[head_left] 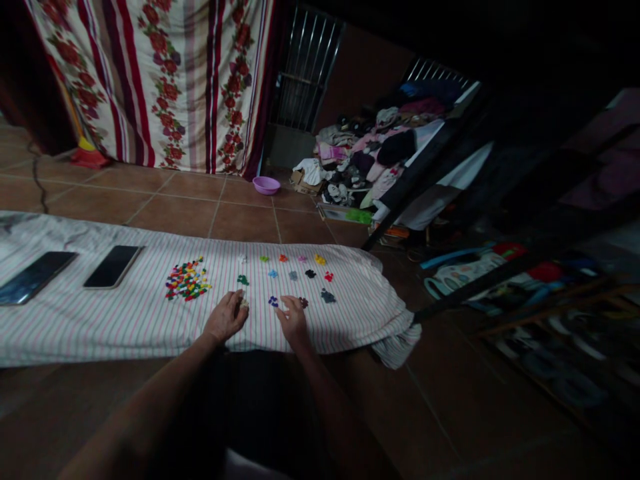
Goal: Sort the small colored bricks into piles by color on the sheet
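Note:
On a striped cloth lies a mixed heap of small coloured pieces. To its right, small single-colour piles stand in rows, among them green, light blue, black, yellow and dark grey. My left hand rests beside a pale pile, its fingers bent close together; whether they hold a piece is too small to tell. My right hand is between the dark blue pile and the brown pile, thumb and forefinger apart, with nothing visible between them.
Two phones lie at the cloth's left. Beyond the cloth, a purple basin sits on the tiled floor before a flowered curtain. Heaped clothes and dark slanting bars are at the right.

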Motion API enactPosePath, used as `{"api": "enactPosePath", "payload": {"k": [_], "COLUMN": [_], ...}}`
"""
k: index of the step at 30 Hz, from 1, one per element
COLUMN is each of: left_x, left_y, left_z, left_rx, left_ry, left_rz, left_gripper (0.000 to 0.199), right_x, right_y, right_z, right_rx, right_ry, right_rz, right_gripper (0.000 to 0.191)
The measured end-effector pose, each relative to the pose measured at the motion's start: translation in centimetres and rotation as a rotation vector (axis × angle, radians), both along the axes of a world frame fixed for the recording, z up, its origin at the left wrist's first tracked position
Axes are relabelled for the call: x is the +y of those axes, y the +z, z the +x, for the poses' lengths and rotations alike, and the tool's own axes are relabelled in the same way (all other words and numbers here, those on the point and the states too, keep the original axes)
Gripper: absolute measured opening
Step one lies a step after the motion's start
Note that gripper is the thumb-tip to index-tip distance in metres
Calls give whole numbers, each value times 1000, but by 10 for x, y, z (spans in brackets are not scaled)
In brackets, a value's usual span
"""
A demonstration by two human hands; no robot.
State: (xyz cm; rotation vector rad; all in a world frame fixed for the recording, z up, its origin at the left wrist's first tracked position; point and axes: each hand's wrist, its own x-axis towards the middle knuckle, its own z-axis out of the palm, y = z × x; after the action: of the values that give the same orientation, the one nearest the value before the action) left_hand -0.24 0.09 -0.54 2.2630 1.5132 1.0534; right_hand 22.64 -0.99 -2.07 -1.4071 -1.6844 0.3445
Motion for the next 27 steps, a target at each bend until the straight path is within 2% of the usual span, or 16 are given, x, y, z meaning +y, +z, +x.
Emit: {"api": "enactPosePath", "payload": {"k": [4, 8, 14, 21, 27], "left_x": [-2, -9, -34, -64, -80], "left_y": [4, 7, 12, 16, 18], "left_z": [-1, -1, -5, -27, -42], "left_rx": [-48, -63, -4, 89, 122], "left_ry": [91, 145, 80, -33, -20], "left_rz": [-54, -41, -11, 0, -6], "left_gripper": [35, 24, 21, 15, 16], "right_x": [-20, -36, -53, -72, -79], "right_y": [1, 8, 29, 49, 59], "right_z": [1, 0, -8, -21, -33], "right_rx": [14, -13, -74, -26, -39], "right_ry": [-17, -52, -53, -20, 9], "right_rz": [3, -28, -48, -4, 4], "right_gripper": [28, 28, 27, 25, 27]}}
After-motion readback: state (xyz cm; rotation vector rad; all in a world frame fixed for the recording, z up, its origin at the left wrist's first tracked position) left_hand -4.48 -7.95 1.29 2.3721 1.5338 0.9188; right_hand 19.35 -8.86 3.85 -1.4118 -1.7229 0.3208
